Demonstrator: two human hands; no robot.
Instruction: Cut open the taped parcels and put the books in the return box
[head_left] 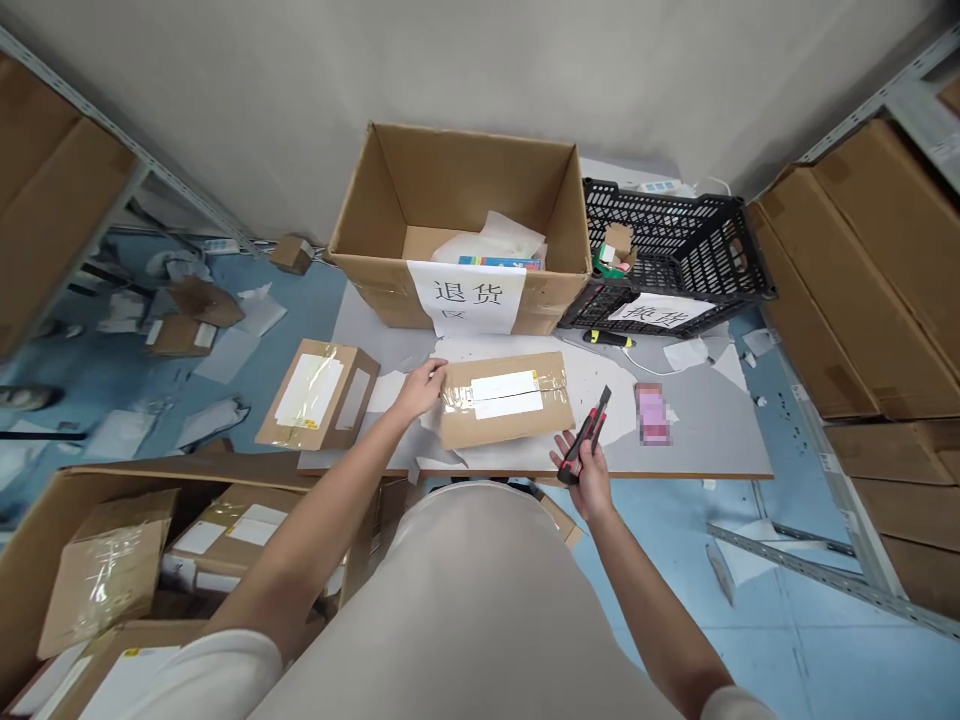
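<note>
A taped cardboard box (506,430) with a white label lies on the table in front of me. The fingers of my left hand (421,390) press against its left end, the thumb and fingertips at its upper left corner. Near the box's lower right corner, my right hand (589,478) holds a red and black utility knife (587,433), its dark tip pointing up and away from me. To the left stands a second taped box (330,395) with white labels.
Behind the box stand a large open carton (375,275) with a paper sign and a black plastic crate (675,290). A yellow-black tool (609,339) and a blurred pink item (654,414) lie to the right. A big carton (97,475) of parcels sits lower left; shelves flank both sides.
</note>
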